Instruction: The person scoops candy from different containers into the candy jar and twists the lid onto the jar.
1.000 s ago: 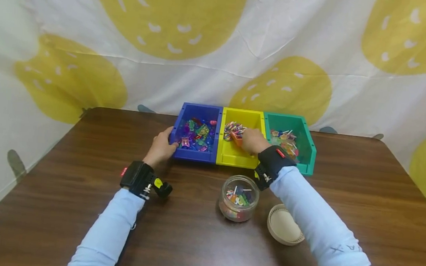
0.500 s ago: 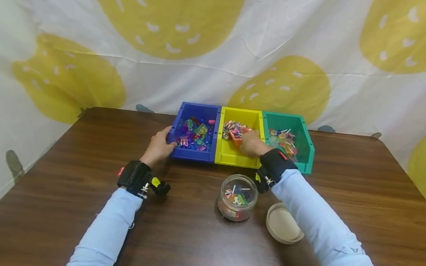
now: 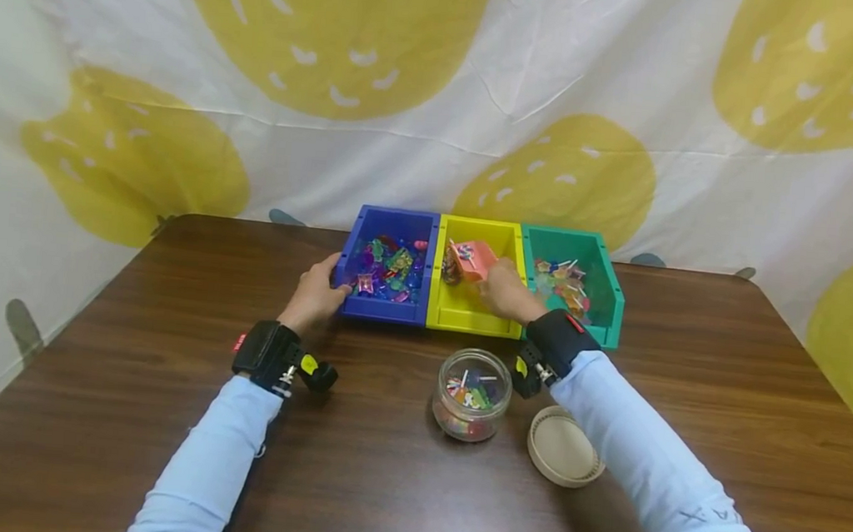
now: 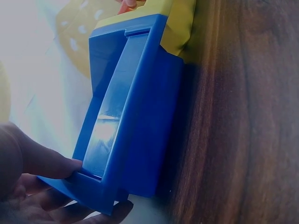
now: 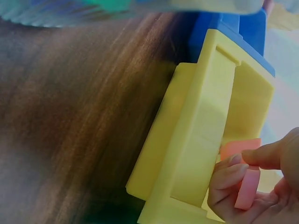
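Note:
My left hand [image 3: 315, 295] grips the left wall of the blue bin [image 3: 381, 311], thumb inside and fingers outside, as the left wrist view shows. Loose, shiny colourful pieces lie in that bin. My right hand [image 3: 507, 292] holds a small orange-pink scoop [image 3: 478, 259] by its handle over the yellow bin [image 3: 467, 319]. A few striped pieces sit in the scoop, and more striped pieces show beneath it at the bin's left side. In the right wrist view, thumb and curled fingers close round the scoop's handle [image 5: 247, 189].
Right of the yellow bin stands a green bin [image 3: 613, 318] with lollipop-like pieces. In front are a glass jar [image 3: 469, 424], partly filled with colourful pieces, and a round beige lid [image 3: 565, 448] under the right forearm. A patterned cloth [image 3: 374, 162] hangs behind the table [image 3: 371, 487].
The scoop has come up out of the striped pieces and tilted, so its bowl now shows with some pieces in it. My left hand stays on the blue bin.

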`<state>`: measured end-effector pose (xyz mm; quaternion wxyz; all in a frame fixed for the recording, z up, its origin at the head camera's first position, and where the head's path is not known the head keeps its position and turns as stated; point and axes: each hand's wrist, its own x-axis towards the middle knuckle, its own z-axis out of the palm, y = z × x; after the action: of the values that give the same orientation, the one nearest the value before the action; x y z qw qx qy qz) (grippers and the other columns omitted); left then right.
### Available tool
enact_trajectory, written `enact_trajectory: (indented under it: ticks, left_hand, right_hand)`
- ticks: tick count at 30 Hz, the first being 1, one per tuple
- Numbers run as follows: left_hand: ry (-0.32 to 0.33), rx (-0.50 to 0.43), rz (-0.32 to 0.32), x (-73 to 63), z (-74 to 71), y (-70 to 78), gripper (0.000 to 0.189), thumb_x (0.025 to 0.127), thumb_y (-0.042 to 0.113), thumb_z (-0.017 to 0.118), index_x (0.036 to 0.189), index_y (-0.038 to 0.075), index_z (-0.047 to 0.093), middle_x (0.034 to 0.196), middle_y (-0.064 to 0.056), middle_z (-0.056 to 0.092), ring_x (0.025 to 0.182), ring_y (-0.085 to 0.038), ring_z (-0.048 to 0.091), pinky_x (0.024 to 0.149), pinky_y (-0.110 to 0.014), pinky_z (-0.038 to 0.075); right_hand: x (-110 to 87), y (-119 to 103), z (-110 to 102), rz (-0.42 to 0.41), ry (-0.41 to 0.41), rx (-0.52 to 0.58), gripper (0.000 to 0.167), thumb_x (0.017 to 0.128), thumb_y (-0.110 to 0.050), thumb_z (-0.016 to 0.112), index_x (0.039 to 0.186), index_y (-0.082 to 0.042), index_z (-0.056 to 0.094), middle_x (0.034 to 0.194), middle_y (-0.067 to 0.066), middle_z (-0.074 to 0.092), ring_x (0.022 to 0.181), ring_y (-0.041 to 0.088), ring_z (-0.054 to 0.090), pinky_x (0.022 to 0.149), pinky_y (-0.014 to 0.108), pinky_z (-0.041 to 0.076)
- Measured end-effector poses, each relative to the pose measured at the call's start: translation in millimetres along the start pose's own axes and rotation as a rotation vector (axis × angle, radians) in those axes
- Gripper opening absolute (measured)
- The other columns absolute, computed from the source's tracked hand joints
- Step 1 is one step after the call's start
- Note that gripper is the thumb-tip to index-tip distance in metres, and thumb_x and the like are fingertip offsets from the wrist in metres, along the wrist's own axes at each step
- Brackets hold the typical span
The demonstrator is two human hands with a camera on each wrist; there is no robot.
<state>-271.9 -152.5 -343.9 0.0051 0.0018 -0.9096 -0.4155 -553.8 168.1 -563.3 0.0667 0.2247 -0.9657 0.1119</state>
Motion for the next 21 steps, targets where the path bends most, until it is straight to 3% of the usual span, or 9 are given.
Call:
enact_trajectory:
  ticks: [3,5,9,12,16,21]
  left_hand:
    - [0.002,0.012,-0.004,-0.2,-0.1,0.6,0.052,0.089,0.004,0.046,0.137,-0.002,0.027,0.131,-0.027,0.039,0.119,-0.036,0.039,0.101,-0.046,0.030]
    - [-0.001,0.017,-0.011,-0.6,-0.1,0.8,0.052,0.090,0.005,0.046,0.137,-0.002,0.025,0.133,-0.027,0.037,0.120,-0.036,0.038,0.101,-0.046,0.029]
    - [0.001,0.029,-0.027,-2.8,1.1,2.2,0.055,0.091,0.009,0.045,0.138,-0.003,0.020,0.135,-0.028,0.033,0.123,-0.037,0.034,0.102,-0.048,0.028]
    - [0.039,0.042,-0.021,-5.4,1.7,5.5,0.060,0.091,0.014,0.048,0.139,-0.004,0.016,0.138,-0.028,0.028,0.125,-0.039,0.030,0.102,-0.048,0.026]
    - [0.131,0.039,0.038,-9.7,1.2,14.0,0.062,0.089,0.016,0.050,0.138,-0.005,0.018,0.139,-0.027,0.027,0.127,-0.038,0.027,0.104,-0.048,0.024]
    - [0.215,0.008,0.179,-18.7,2.4,29.3,0.050,0.087,0.012,0.051,0.131,-0.004,0.034,0.135,-0.024,0.033,0.125,-0.036,0.031,0.103,-0.048,0.025]
  right_hand:
    - [-40.4,-45.0,-54.5,0.075,-0.021,0.164,0.045,0.090,-0.034,0.046,0.104,0.009,0.040,0.074,0.013,0.048,0.055,0.024,0.049,0.049,0.032,0.041]
    - [-72.6,-82.0,-102.0,0.130,-0.051,0.281,0.048,0.092,-0.031,0.044,0.113,0.010,0.030,0.074,0.015,0.049,0.052,0.024,0.051,0.042,0.031,0.042]
    - [-134.9,-156.8,-200.0,0.163,-0.072,0.420,0.046,0.093,-0.028,0.042,0.111,0.012,0.028,0.069,0.015,0.051,0.050,0.020,0.051,0.043,0.027,0.040]
    - [-167.6,-193.9,-253.5,0.144,-0.075,0.441,0.036,0.094,-0.020,0.044,0.106,0.011,0.032,0.069,0.013,0.048,0.051,0.017,0.046,0.045,0.025,0.036]
    - [-190.3,-206.1,-288.1,0.091,-0.085,0.464,0.025,0.094,-0.013,0.042,0.103,0.009,0.035,0.071,0.011,0.045,0.054,0.016,0.041,0.048,0.023,0.032]
    - [-207.2,-197.6,-303.6,0.027,-0.040,0.486,0.030,0.095,-0.019,0.041,0.107,0.008,0.039,0.076,0.013,0.046,0.057,0.018,0.040,0.051,0.026,0.033]
